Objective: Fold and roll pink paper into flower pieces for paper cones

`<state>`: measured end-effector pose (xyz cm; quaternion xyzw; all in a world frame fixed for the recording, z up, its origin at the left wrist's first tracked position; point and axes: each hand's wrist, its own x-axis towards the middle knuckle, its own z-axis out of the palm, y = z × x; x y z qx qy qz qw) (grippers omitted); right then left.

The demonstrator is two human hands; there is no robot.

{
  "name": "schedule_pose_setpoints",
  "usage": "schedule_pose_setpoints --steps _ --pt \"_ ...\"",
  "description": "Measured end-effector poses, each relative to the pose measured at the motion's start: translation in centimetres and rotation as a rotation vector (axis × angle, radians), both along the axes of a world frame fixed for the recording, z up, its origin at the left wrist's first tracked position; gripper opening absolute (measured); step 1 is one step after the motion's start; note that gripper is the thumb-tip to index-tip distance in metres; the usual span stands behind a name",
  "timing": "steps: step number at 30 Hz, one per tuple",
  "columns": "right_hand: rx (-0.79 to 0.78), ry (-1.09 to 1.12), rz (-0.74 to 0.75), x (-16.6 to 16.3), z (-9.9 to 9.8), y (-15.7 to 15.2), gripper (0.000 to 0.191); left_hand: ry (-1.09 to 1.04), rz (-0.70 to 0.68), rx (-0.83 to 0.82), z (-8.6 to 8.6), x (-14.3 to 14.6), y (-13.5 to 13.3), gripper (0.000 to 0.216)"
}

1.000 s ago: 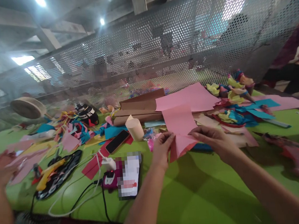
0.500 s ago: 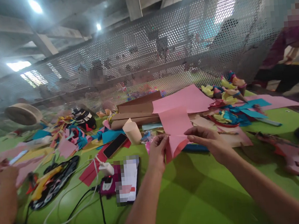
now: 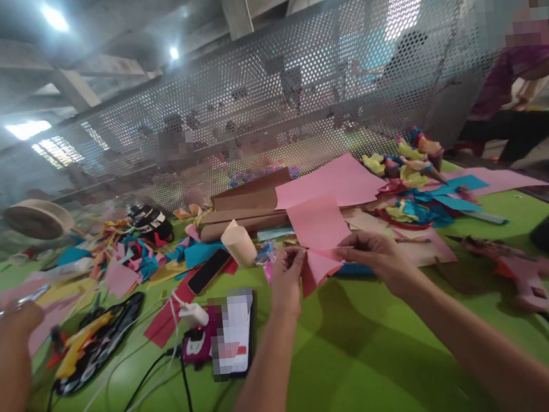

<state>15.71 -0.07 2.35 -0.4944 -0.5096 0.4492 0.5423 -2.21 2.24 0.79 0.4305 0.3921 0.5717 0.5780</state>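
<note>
A pink sheet of paper [image 3: 318, 224] hangs between my two hands, its lower end folded up into a pointed flap. My left hand [image 3: 287, 272] pinches the left edge at the fold, thumb against fingers. At the right edge, my right hand [image 3: 372, 255] grips the paper between thumb and fingertips. A blue item [image 3: 357, 269] lies partly hidden behind the paper. Just left of my left hand is a small clear plastic bundle [image 3: 267, 256], with a rolled cream paper tube [image 3: 238, 244] beyond it.
A phone with a lit screen [image 3: 240, 331], a power strip [image 3: 198, 347] and cables lie at left. A pink glue gun [image 3: 521, 274] rests at right. Paper scraps and a large pink sheet [image 3: 332, 181] cover the back. A co-worker's hand [image 3: 19, 318] is at far left.
The view has shifted slightly, moving the scene a little left. My hands still hold the pink paper, its folded flap at a slightly different angle. The co-worker's hand now shows a shiny metal tool.
</note>
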Motion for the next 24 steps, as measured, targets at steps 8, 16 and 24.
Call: schedule_pose_setpoints --steps 8,16,24 --pt "0.063 -0.107 0.033 0.1 0.7 -0.5 0.036 0.146 0.087 0.135 0.5 0.2 -0.5 0.023" --pt "0.059 -0.23 0.1 -0.7 -0.7 -0.4 0.037 0.395 0.002 0.333 1.0 0.7 -1.9 0.009" --pt "0.081 -0.286 0.025 0.7 -0.6 0.2 0.042 0.423 0.179 0.298 0.5 0.0 -1.0 0.009"
